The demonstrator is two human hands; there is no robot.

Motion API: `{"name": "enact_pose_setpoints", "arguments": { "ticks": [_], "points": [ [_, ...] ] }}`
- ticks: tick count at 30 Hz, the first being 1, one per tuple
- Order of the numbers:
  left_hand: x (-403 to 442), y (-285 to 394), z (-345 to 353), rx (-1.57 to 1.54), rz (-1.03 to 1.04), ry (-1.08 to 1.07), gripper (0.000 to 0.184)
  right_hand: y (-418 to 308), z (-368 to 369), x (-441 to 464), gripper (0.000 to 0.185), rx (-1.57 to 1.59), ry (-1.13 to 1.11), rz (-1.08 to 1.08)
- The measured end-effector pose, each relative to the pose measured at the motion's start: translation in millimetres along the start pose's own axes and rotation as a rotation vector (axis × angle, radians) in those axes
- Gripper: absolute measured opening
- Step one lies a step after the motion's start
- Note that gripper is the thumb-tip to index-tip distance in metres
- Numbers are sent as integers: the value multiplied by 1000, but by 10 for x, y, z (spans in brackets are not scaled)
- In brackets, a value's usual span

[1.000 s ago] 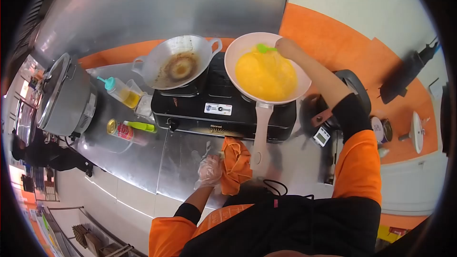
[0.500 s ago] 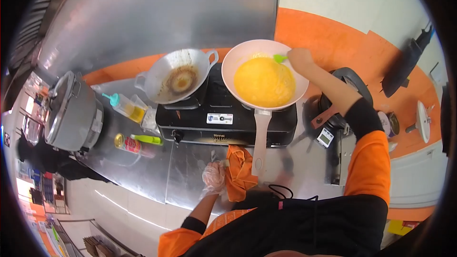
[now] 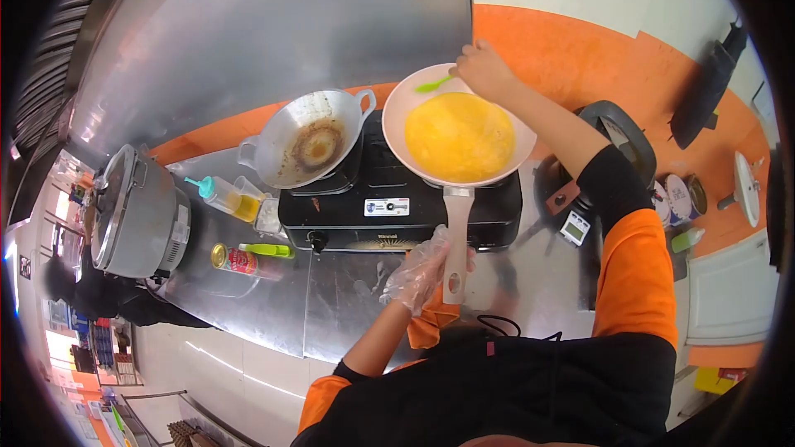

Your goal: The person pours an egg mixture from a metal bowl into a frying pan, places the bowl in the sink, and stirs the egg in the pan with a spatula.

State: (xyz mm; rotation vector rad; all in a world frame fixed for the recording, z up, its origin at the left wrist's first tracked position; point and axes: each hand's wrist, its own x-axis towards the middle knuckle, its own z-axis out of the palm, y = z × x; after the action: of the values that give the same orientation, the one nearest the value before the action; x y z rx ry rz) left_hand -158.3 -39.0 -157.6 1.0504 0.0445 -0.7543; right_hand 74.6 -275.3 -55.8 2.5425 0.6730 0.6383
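A pale pink frying pan (image 3: 397, 145) sits on the right burner with a runny yellow egg mixture (image 3: 460, 136) spread in it. My left hand (image 3: 416, 276), in a clear plastic glove, is at the pan's handle, fingers passing under it and showing on its far side. Below that hand lies an orange cloth (image 3: 432, 323), partly hidden. Over the pan's far rim, my bare right hand (image 3: 484, 69) is closed on a small green spatula (image 3: 431, 85), whose head is above the pan's upper inner wall, apart from the egg.
On the black gas stove (image 3: 397, 223) a grey wok (image 3: 315, 136) stands at left. Further left are an oil bottle (image 3: 228, 197), a can (image 3: 232, 258), a light-green object (image 3: 267, 250) and a large cooker (image 3: 145, 215). A timer (image 3: 573, 229) and dark pan (image 3: 617, 128) are at right.
My left hand has moved right from the orange cloth to the pan's handle. My right hand has shifted up and left, lifting the spatula from the egg's edge toward the far rim.
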Motion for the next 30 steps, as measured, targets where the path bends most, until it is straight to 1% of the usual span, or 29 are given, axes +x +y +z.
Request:
{"name": "enact_pose_setpoints", "arguments": {
  "ticks": [1, 2, 5, 8, 11, 14, 17, 20, 23, 26, 29, 30],
  "points": [
    [-28, 25, 16, -16, -3, -117, 44, 113, 1, -27, 16, -47, -6, 3],
    [-6, 46, 19, 37, -15, -132, 44, 222, 20, -56, 17, -94, -9, 5],
    [-53, 137, 177, 46, -127, -107, 41, 453, 130, -221, 15, -204, -118, 32],
    [-52, 2, 140, -95, -142, -114, 37, 525, 154, -372, 14, -304, -225, 44],
    [-75, -12, 206, -189, -104, -109, 35, 474, 52, -483, 14, -237, -397, 41],
    [-84, -19, 198, -136, -74, -121, 34, 473, -67, -484, 15, -226, -392, 28],
    [-96, -24, 221, -191, -68, -133, 33, 613, -28, -420, 15, -242, -283, 47],
    [-91, -19, 212, -154, -75, -113, 33, 546, 13, -442, 14, -270, -379, 61],
    [-105, 11, 230, -100, -86, -62, 33, 331, -26, -474, 13, -179, -549, 16],
    [-117, 18, 244, -111, -77, -63, 32, 303, -192, -408, 14, -185, -566, -67],
    [-95, -9, 216, -50, -63, -67, 32, 446, -229, -346, 14, -240, -479, -47],
    [-103, -4, 229, -44, -76, -44, 33, 469, -214, -354, 14, -243, -495, -30]
  ]
}}
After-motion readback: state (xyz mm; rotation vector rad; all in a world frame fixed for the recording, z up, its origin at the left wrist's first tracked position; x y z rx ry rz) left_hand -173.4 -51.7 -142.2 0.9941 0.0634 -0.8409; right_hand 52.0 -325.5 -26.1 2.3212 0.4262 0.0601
